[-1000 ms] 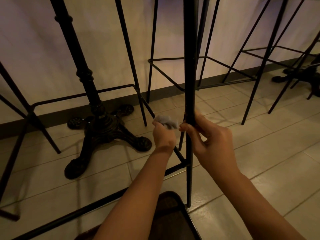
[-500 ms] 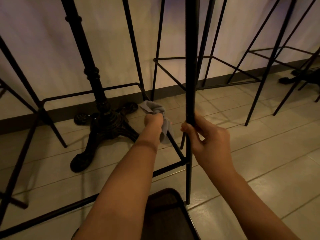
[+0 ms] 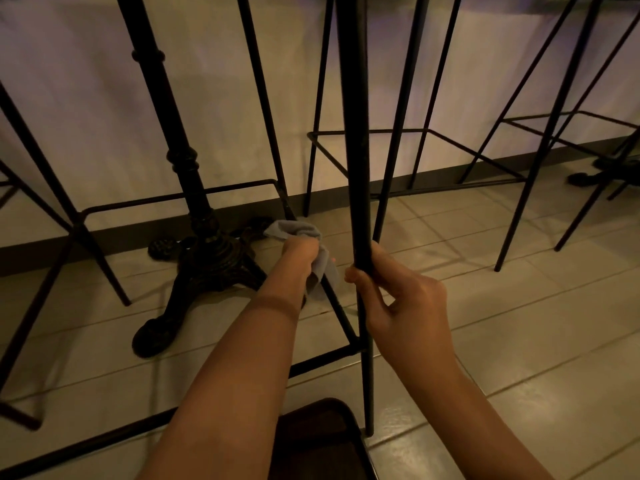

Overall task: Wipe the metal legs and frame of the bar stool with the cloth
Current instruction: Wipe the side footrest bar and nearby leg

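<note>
The right hand point(image 3: 401, 299) is closed round the near leg point(image 3: 356, 188) of the stool, steadying it, while the left hand point(image 3: 299, 252) is clenched on the grey cloth point(image 3: 313, 251) and presses it onto the footrest bar point(image 3: 341, 318) that runs from that leg away toward the wall. The stool stands on the tiled floor point(image 3: 519, 341) right in front of the person, beside an ornate table base point(image 3: 207, 258); other stools point(image 3: 540, 147) stand farther along the wall. The near leg's long axis is close to upright, leaning slightly, its foot on the tiles at the bottom and its top out of frame; the bar under the cloth lies roughly level, pointing away and to the left. Judging by this, the wipe is mid-way at best: one side bar is being done, and nothing shows whether the other legs and bars are clean, so they likely remain
</note>
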Available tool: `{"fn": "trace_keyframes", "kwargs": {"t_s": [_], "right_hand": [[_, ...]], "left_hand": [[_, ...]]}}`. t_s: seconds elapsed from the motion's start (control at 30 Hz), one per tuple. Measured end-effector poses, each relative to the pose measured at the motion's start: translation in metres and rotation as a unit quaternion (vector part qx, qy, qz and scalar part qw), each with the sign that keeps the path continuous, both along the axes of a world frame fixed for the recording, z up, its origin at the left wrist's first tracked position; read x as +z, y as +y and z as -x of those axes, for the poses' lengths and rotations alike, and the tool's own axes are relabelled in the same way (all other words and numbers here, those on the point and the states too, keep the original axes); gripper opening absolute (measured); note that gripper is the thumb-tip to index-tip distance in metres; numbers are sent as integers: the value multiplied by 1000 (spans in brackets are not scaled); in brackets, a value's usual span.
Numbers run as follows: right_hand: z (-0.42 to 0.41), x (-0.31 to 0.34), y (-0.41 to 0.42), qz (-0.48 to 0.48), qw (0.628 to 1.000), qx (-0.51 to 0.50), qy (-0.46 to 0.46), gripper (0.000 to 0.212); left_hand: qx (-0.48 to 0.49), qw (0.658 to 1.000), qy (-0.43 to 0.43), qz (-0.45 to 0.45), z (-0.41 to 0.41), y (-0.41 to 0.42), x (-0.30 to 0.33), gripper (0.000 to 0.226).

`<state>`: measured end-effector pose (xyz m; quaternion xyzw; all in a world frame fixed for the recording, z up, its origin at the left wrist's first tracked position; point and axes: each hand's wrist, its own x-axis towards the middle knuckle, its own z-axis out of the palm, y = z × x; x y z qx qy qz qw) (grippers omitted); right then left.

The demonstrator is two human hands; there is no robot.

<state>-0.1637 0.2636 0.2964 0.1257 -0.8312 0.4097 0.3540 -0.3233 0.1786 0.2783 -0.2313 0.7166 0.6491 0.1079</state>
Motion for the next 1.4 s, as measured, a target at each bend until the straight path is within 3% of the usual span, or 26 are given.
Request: {"fn": "trace_keyframes", "kwargs": {"t_s": [0.07, 0.3, 0.37, 0.57, 0.63, 0.73, 0.93, 1.0, 1.1, 1.2, 1.3, 1.4], "right_hand": [[0, 0, 1, -1, 1000, 3, -4, 39], [0, -1, 2, -9, 1000, 1, -30, 32], [0, -1, 1, -3, 999, 0, -37, 32], [1, 0, 1, -12, 999, -23, -44, 25], [0, 1, 1, -15, 998, -22, -53, 25], [-1, 3, 3, -4, 998, -4, -64, 26], [-3, 5, 4, 12, 996, 9, -88, 30], [-3, 5, 4, 14, 995, 7, -100, 33], [-3, 5, 4, 12, 995, 8, -96, 33], [-2, 5, 4, 15, 995, 3, -97, 32], [-1, 4, 5, 13, 995, -4, -94, 29], [-2, 5, 5, 6, 995, -2, -95, 28]], "left_hand": [[-3, 999, -52, -2, -9, 1, -7, 23], [30, 993, -97, -68, -30, 3, -20, 31], [19, 994, -81, -70, -33, 4, -22, 21], [-3, 992, -66, -110, -55, 7, -36, 27], [-39, 993, -61, -91, -59, 5, -39, 35], [-84, 991, -64, -86, -72, 0, -39, 27], [-105, 991, 8, -86, -92, -17, -44, 35], [-124, 991, 32, -41, -92, -18, -46, 38], [-164, 978, 79, 100, -94, -11, -41, 43], [-170, 975, 112, 89, -90, -7, -43, 52], [-162, 973, 128, 104, -87, -8, -44, 44], [-134, 985, 96, 54, -90, -4, -38, 18]]}}
